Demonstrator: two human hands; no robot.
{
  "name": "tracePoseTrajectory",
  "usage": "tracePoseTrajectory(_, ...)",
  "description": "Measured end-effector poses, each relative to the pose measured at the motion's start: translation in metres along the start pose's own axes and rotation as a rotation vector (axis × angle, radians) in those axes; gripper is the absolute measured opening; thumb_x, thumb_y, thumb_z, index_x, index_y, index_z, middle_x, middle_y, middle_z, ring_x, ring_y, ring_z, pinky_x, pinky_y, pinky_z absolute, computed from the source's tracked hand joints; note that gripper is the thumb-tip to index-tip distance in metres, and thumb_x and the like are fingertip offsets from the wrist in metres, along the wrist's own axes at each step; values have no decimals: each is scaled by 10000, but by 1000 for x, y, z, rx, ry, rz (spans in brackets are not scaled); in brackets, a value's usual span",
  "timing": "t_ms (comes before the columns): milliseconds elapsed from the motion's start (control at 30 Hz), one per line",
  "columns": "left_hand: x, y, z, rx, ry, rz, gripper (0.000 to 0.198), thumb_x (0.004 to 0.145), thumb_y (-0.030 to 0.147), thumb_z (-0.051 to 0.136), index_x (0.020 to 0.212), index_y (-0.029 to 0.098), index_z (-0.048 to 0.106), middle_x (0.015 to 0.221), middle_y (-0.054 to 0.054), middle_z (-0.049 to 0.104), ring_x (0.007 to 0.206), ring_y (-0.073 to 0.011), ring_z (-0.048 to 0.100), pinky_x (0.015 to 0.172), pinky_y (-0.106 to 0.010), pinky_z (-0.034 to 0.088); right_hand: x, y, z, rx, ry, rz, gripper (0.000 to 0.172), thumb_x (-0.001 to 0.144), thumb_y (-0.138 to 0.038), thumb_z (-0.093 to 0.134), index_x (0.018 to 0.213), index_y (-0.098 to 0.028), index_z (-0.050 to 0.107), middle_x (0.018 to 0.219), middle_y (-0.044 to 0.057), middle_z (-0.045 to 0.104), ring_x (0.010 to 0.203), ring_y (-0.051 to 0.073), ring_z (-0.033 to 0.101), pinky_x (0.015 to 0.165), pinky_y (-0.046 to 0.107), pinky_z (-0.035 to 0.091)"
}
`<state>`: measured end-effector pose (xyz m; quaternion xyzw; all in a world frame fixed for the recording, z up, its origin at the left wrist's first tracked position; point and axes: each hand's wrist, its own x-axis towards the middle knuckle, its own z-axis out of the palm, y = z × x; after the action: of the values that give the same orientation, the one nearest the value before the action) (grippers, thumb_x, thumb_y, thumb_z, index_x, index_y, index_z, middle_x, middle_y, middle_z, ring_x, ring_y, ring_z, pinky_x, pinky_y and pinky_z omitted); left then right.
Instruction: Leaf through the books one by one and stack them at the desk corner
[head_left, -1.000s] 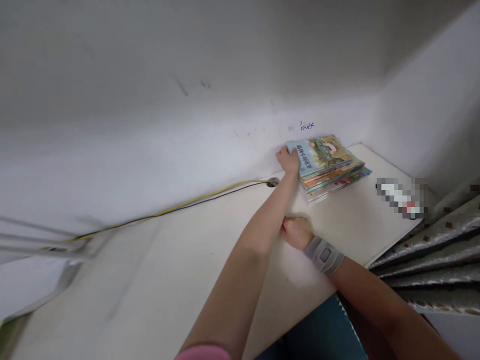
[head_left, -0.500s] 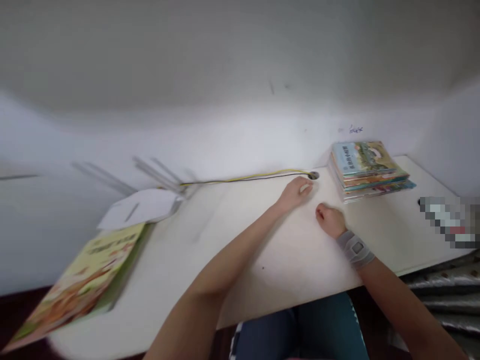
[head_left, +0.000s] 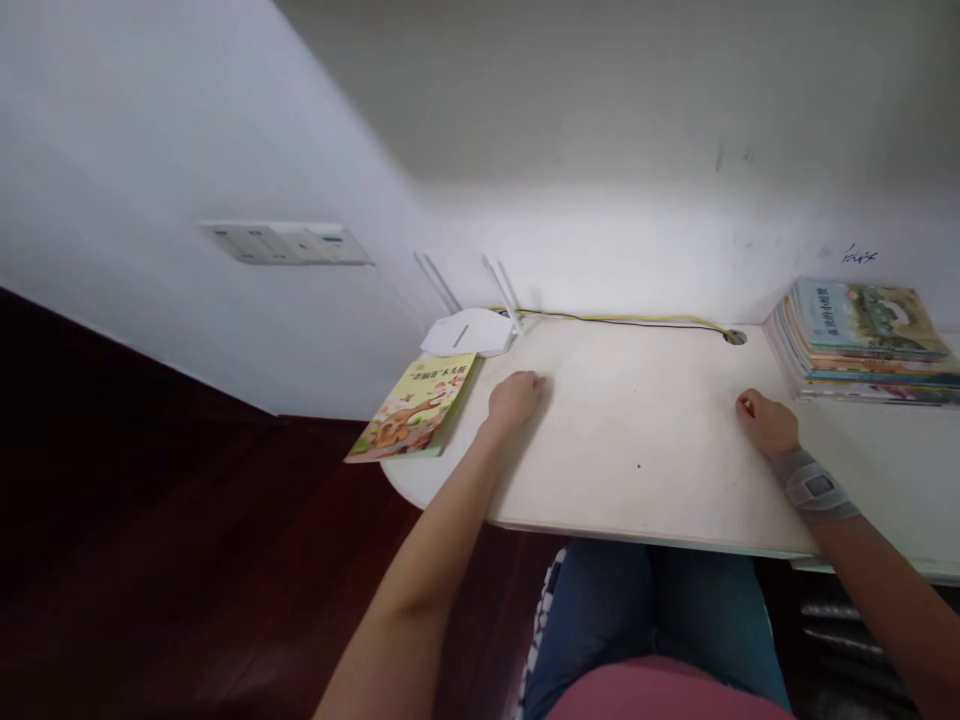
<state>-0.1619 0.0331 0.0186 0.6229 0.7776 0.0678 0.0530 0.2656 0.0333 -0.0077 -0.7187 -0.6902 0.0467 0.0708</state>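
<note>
My left hand (head_left: 516, 400) is loosely closed above the white desk (head_left: 637, 430), just right of a yellow picture book (head_left: 420, 410). Nothing shows between its fingers. At the front of the white router (head_left: 469, 333), the book lies with one corner over the desk's rounded left end. My right hand (head_left: 769, 422), a fist with a grey wristband (head_left: 814, 485) behind it, rests on the desk left of a stack of thin books (head_left: 870, 340). I see no object in this fist.
Yellow and black cables (head_left: 637, 320) run along the wall from the router to a round cable hole (head_left: 735, 338). A switch and socket panel (head_left: 289, 243) is on the left wall. Dark reddish floor (head_left: 187, 560) lies beyond the desk's left end.
The view has swung left. My left hand has moved left along the desk, from near the cable hole to beside the yellow book. My right hand stays closed near the book stack.
</note>
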Motion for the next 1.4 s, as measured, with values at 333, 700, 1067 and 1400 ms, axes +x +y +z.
tracePoseTrajectory(333, -37, 92, -23, -384, 103, 198, 405, 864, 141, 429, 1262, 180, 491, 812, -99, 675, 810, -260, 672, 783, -369, 482, -36, -50, 1, 333, 38, -219, 555, 843, -406, 548, 1306, -108, 471, 1128, 158, 647, 1027, 243, 621, 868, 360, 469)
tracePoseTrajectory(700, -136, 118, -37, -1264, 233, 153, 254, 841, 360, 520, 1016, 221, 642, 667, 9, 572, 494, -110, 493, 499, -243, 429, -105, -62, -31, 469, 633, -225, 425, 951, -270, 304, 1318, -214, 509, 1364, 128, 527, 1344, 214, 408, 1116, 472, 301)
tracePoseTrajectory(1067, -146, 74, 45, -119, 234, 268, 365, 879, 291, 381, 1047, 192, 690, 1017, -154, 630, 897, -307, 607, 737, -420, 475, -145, 46, -15, 89, -50, -416, 465, 902, -380, 503, 1341, -229, 526, 1464, 100, 454, 1389, 234, 344, 1138, 497, 226)
tracePoseTrajectory(1400, -140, 73, 51, -170, 361, 399, 288, 875, 334, 448, 1017, 179, 646, 1202, -184, 582, 1006, -335, 590, 895, -507, 460, -144, 254, -42, -239, 415, 612, 582, 892, -518, 441, 1272, -91, 547, 1452, 273, 359, 1349, 389, 306, 1014, 606, 286)
